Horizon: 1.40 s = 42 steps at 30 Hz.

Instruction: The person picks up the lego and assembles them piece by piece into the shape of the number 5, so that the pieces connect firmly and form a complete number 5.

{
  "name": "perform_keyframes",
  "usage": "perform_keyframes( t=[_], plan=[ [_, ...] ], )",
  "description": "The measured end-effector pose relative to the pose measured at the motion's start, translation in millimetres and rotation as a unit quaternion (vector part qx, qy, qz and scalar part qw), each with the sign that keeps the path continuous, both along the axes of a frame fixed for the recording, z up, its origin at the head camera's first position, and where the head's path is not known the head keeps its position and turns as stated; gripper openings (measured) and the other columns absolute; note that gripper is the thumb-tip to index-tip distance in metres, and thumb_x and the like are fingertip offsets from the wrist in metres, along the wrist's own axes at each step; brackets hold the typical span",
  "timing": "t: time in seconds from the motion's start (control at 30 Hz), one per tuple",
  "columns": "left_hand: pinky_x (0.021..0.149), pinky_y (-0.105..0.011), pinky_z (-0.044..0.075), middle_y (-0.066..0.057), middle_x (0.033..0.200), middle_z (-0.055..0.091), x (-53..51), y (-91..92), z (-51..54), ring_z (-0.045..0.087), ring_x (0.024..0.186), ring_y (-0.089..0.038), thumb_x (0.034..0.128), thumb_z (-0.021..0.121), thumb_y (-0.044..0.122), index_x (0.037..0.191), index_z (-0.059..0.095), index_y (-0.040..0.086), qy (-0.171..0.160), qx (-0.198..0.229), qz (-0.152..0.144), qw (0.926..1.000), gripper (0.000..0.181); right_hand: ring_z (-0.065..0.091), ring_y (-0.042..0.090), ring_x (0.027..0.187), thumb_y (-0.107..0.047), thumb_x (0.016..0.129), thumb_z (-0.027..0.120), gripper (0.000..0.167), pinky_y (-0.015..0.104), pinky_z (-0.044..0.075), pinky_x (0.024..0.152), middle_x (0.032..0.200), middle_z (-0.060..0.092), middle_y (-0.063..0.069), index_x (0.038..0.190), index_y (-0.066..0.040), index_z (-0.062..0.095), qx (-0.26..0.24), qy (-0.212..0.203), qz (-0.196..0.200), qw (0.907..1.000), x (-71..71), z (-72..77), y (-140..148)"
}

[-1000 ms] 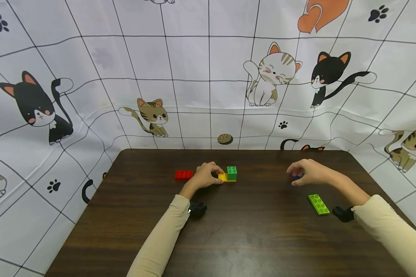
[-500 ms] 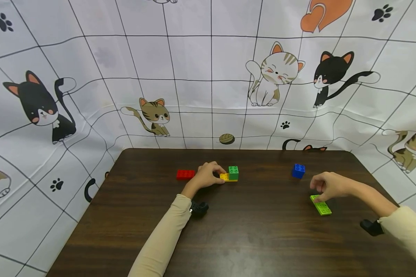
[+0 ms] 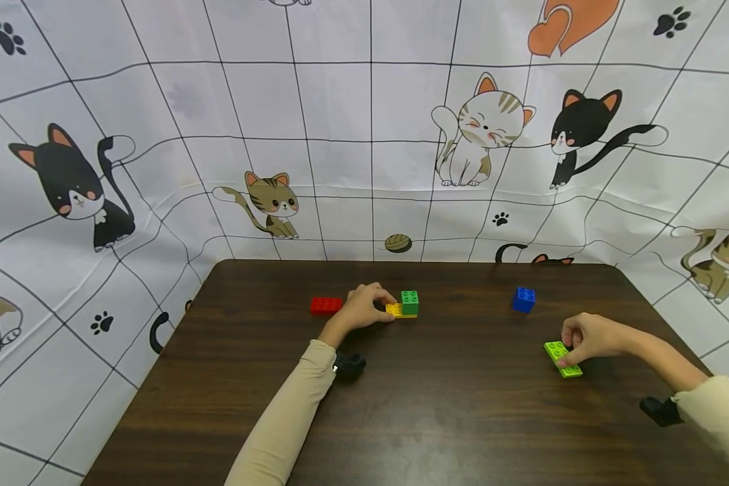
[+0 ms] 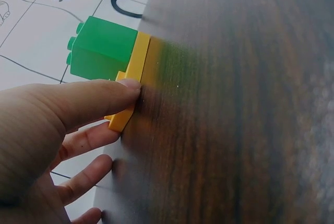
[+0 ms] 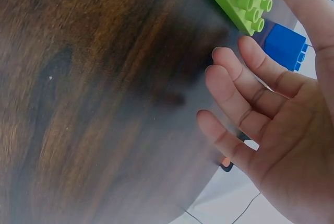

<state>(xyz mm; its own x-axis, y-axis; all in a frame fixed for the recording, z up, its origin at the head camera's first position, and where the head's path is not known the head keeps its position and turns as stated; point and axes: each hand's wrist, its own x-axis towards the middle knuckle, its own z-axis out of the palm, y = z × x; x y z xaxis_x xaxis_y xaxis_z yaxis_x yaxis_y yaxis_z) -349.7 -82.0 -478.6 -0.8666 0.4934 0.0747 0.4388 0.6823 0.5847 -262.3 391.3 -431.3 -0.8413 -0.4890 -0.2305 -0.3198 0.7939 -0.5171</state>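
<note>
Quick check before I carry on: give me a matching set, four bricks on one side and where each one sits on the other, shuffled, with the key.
Bricks
1. Red brick
2. Green brick
3. Blue brick
4. Lime plate

Places
A. On top of the yellow plate
B. Nearest the right hand, by its thumb
C. Just left of the left hand
D. On the table, beyond and slightly left of the right hand

Pairs: 1-C, 2-A, 3-D, 4-B
</note>
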Motion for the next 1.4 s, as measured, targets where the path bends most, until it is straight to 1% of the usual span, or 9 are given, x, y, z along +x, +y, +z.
perform_keyframes(
  t=[0.1,0.27,0.5,0.67,1.0,1.23,1.4],
  plan=[
    [0.1,-0.051,0.036,-0.004,0.116,0.065,-0.5,0.2,-0.1,0.054,0.113,-0.025,0.0897,0.079,0.025,0.116,0.077,0.015,0.0,-0.001,0.002,1.0,0.028,0.044,-0.001,0.057,-0.026,0.08,0.085,0.032,0.021,0.038,0.052,0.068,0.051,-0.008,0.084,-0.005,0.062,-0.01,-0.009,0.006,0.9999,-0.8,0.1,-0.9],
    [0.101,-0.051,0.036,-0.005,0.116,0.065,-0.9,0.3,-0.3,0.055,0.113,-0.025,0.0892,0.08,0.025,0.116,0.077,0.015,-0.003,0.001,0.004,1.0,0.029,0.045,-0.003,0.056,-0.019,0.081,0.084,0.028,0.021,0.039,0.051,0.065,0.054,-0.008,0.085,-0.003,0.062,-0.039,-0.014,0.033,0.9986,-3.5,0.4,-3.6],
    [0.101,-0.051,0.036,-0.004,0.116,0.065,-1.0,0.4,-1.6,0.054,0.114,-0.025,0.0893,0.08,0.025,0.115,0.077,0.016,-0.002,0.004,0.003,1.0,0.028,0.048,-0.002,0.062,-0.015,0.081,0.084,0.029,0.021,0.043,0.053,0.07,0.057,-0.005,0.09,0.001,0.061,-0.067,-0.041,0.061,0.995,-7.8,1.7,-10.4],
    [0.1,-0.051,0.036,-0.004,0.116,0.066,-1.7,0.2,-2.0,0.055,0.113,-0.025,0.0893,0.08,0.026,0.115,0.077,0.016,0.004,0.004,0.003,1.0,0.027,0.049,0.0,0.065,-0.013,0.08,0.085,0.03,0.022,0.045,0.054,0.074,0.057,-0.002,0.093,0.002,0.061,-0.081,-0.043,0.077,0.9927,-11.2,2.3,-16.5],
    [0.1,-0.051,0.036,-0.004,0.113,0.066,-0.6,0.6,-1.2,0.056,0.113,-0.025,0.0893,0.08,0.025,0.115,0.077,0.015,0.001,0.006,0.001,1.0,0.027,0.051,0.003,0.066,-0.012,0.077,0.087,0.031,0.021,0.045,0.056,0.075,0.058,0.001,0.094,0.0,0.063,-0.063,-0.052,0.071,0.9941,-15.3,2.1,-29.4],
    [0.099,-0.051,0.036,-0.003,0.113,0.065,-1.0,0.0,-1.0,0.055,0.112,-0.025,0.0895,0.08,0.026,0.115,0.077,0.015,0.003,0.005,-0.001,1.0,0.028,0.049,0.003,0.066,-0.009,0.079,0.084,0.027,0.021,0.044,0.056,0.078,0.058,0.005,0.094,0.0,0.064,-0.06,-0.054,0.076,0.9939,-18.2,7.1,-37.4],
    [0.1,-0.051,0.035,-0.003,0.112,0.065,-1.6,0.0,-1.0,0.055,0.112,-0.025,0.089,0.08,0.026,0.115,0.077,0.015,0.005,0.003,0.002,1.0,0.029,0.049,0.005,0.069,-0.008,0.079,0.083,0.025,0.021,0.044,0.057,0.081,0.057,0.005,0.096,-0.001,0.065,-0.056,-0.056,0.075,0.994,-22.4,11.1,-44.1]
  ],
)
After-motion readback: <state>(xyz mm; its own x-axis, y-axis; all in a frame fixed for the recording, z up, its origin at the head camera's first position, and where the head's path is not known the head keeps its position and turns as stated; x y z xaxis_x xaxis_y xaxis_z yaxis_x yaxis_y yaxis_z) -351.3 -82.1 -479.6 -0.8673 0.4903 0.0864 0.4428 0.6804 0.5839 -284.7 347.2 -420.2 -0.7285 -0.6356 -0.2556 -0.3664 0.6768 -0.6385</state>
